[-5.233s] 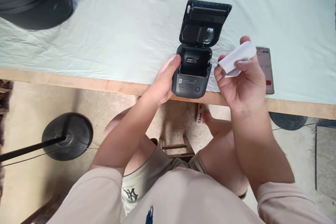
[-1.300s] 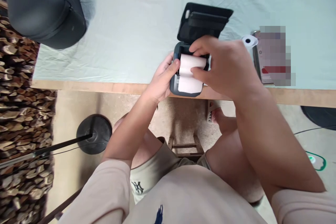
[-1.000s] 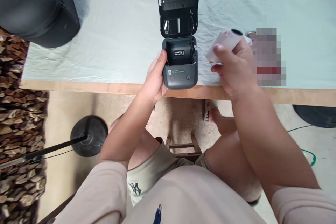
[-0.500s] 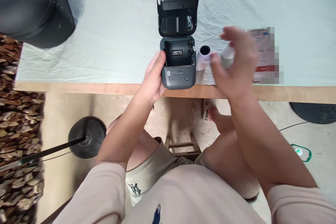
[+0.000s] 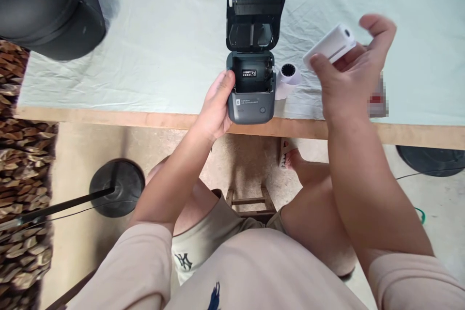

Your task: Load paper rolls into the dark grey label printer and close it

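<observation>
A small dark grey label printer (image 5: 251, 101) stands at the table's near edge with its lid (image 5: 256, 18) flipped up and its roll bay bare. My left hand (image 5: 215, 106) grips the printer's left side. Raised to the right of the printer, my right hand (image 5: 350, 77) holds a white paper roll (image 5: 330, 46) between thumb and fingers. A second white paper roll (image 5: 286, 77) lies on the cloth, touching the printer's right side.
A pale green cloth (image 5: 163, 38) covers the wooden table. A black round case (image 5: 51, 7) sits at the far left. A phone (image 5: 378, 99) lies partly hidden behind my right hand. Below are a black stand base (image 5: 116, 186), stacked firewood (image 5: 22, 164) and a stool (image 5: 247, 201).
A roll that sat in the printer's bay was taken out and now lies beside the printer. My right hand has lifted another roll higher and to the right. My left hand stays on the printer.
</observation>
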### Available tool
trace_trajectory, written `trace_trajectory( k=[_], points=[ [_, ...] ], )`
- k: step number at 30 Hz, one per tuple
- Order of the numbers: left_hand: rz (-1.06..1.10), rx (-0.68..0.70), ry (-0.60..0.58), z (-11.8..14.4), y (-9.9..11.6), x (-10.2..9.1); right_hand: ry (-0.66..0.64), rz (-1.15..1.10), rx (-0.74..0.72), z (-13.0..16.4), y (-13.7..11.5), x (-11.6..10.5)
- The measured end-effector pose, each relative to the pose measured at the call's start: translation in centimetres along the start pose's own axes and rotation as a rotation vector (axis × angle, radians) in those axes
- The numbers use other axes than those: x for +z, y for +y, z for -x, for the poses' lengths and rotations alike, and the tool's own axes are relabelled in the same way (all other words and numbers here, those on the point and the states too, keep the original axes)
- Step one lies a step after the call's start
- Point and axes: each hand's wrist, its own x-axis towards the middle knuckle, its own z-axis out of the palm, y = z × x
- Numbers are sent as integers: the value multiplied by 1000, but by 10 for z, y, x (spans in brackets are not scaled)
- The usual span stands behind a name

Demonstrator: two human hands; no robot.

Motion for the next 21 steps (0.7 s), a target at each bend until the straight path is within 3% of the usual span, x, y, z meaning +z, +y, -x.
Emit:
trace_trajectory(
  k=[3, 8, 10, 14, 21],
  points=[
    [6, 17, 2, 0, -1, 1, 125, -108, -101, 1, -15, 11],
    [-17, 43, 5, 2, -2, 3, -202, 18, -431, 18, -77, 9],
    [-22, 50, -5, 3, -1, 4, -317, 164, -460, 22, -90, 10],
    [-56, 34, -49, 5, -1, 4, -373, 298, -385, 24, -91, 16],
    [-59, 30, -53, 1, -2, -6, -347, 150, -452, 41, -93, 17]
  ],
)
